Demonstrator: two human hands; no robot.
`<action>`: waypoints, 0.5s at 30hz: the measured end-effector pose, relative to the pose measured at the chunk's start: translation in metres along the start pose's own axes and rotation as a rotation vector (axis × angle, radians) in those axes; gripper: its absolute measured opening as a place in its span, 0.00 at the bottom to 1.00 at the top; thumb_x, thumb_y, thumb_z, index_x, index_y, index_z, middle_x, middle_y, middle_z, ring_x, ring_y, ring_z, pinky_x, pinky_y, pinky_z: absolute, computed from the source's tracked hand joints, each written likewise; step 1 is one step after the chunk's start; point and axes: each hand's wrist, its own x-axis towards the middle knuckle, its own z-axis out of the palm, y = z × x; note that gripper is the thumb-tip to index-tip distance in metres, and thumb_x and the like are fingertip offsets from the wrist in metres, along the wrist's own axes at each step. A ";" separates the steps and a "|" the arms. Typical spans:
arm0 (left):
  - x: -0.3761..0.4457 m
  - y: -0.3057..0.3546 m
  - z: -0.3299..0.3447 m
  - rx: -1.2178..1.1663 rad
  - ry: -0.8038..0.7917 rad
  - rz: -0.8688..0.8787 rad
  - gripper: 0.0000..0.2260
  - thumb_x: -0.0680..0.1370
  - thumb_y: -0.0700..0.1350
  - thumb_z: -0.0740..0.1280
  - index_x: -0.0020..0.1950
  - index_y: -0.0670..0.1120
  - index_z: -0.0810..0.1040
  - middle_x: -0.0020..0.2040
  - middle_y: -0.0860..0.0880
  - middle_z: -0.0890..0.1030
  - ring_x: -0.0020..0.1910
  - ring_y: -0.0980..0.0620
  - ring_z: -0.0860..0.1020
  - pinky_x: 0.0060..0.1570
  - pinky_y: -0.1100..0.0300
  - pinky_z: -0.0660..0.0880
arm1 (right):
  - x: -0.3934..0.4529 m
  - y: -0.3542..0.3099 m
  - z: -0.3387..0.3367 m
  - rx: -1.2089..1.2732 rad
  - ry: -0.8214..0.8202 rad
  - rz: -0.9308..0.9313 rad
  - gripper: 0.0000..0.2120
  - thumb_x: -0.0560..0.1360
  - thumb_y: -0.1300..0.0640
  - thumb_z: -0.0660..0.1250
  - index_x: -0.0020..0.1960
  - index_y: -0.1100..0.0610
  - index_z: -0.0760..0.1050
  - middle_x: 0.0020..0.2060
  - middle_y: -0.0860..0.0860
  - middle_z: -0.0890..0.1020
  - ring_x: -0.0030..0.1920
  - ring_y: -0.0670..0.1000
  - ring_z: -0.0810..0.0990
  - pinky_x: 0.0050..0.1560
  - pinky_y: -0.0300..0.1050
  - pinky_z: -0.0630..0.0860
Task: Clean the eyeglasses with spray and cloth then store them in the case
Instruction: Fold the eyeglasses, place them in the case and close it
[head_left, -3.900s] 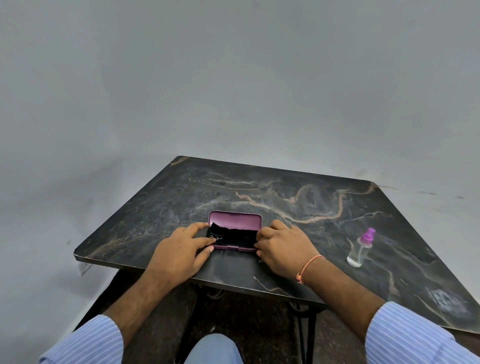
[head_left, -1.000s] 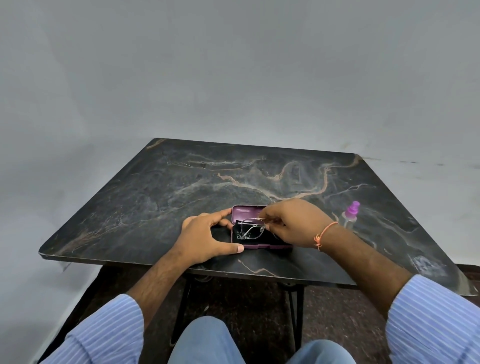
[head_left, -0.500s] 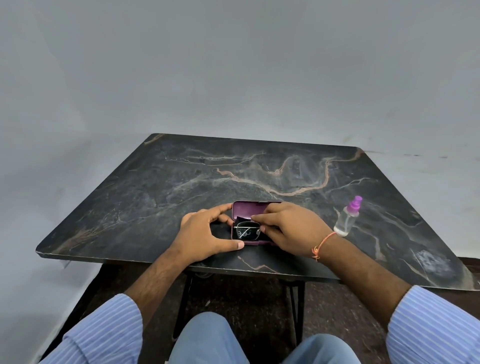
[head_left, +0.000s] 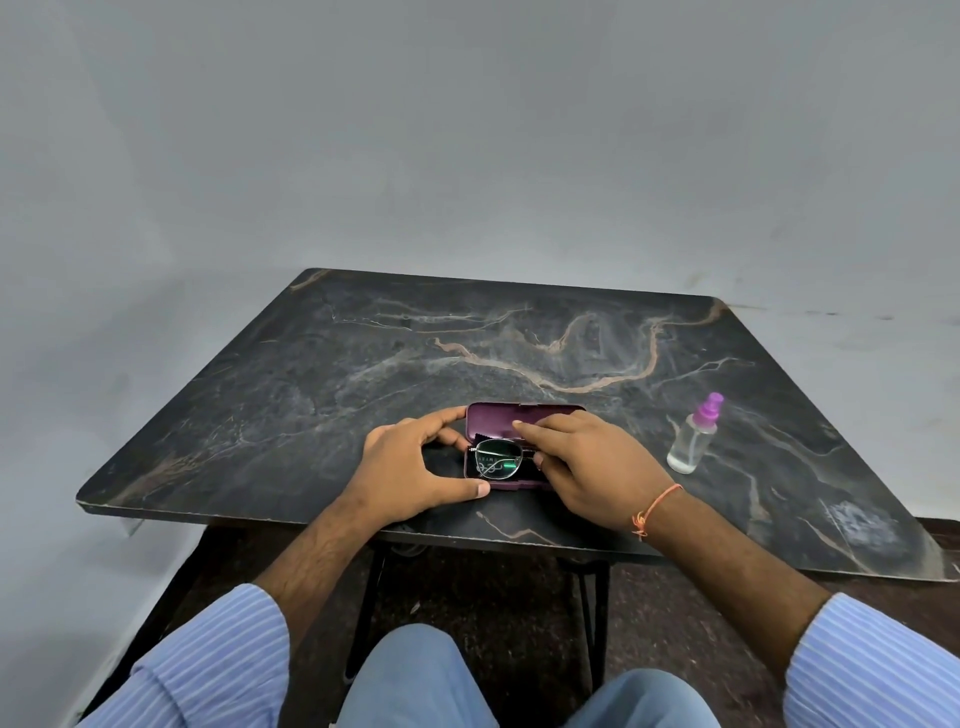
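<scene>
The eyeglasses (head_left: 497, 458) look light and fragile; better hold the frame, not lenses. Right hand (head_left: 582, 462) fingers pinch them; left hand (head_left: 410, 467) spread fingers bracket the case (head_left: 524, 415).

The far half and left side of the bench (head_left: 322, 395) lie bare; a bottle (head_left: 693, 439) stands right of the case (head_left: 519, 415).

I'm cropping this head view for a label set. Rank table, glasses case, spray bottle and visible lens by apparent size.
1. table
2. glasses case, open, partly hidden by hands
3. spray bottle
4. lens; looks close to the bottle, so that order is unsure
</scene>
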 end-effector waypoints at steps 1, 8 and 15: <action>0.000 0.000 0.000 -0.002 0.000 -0.002 0.46 0.61 0.74 0.79 0.78 0.68 0.73 0.55 0.74 0.84 0.65 0.65 0.80 0.80 0.44 0.66 | -0.001 0.000 0.000 0.011 -0.009 -0.003 0.24 0.85 0.51 0.61 0.81 0.49 0.70 0.70 0.45 0.81 0.66 0.54 0.77 0.63 0.54 0.77; -0.001 0.001 0.000 -0.029 -0.002 -0.002 0.45 0.61 0.73 0.80 0.78 0.69 0.73 0.55 0.73 0.85 0.66 0.64 0.81 0.80 0.43 0.67 | -0.004 0.003 0.001 0.065 -0.014 0.027 0.25 0.84 0.52 0.64 0.81 0.50 0.69 0.61 0.49 0.85 0.64 0.54 0.78 0.62 0.49 0.76; -0.002 0.002 0.000 -0.071 0.000 0.000 0.43 0.62 0.71 0.81 0.75 0.67 0.75 0.53 0.71 0.87 0.64 0.66 0.82 0.81 0.41 0.67 | -0.009 0.019 -0.014 0.064 0.365 0.031 0.14 0.80 0.59 0.70 0.66 0.54 0.83 0.56 0.49 0.87 0.57 0.55 0.81 0.61 0.49 0.78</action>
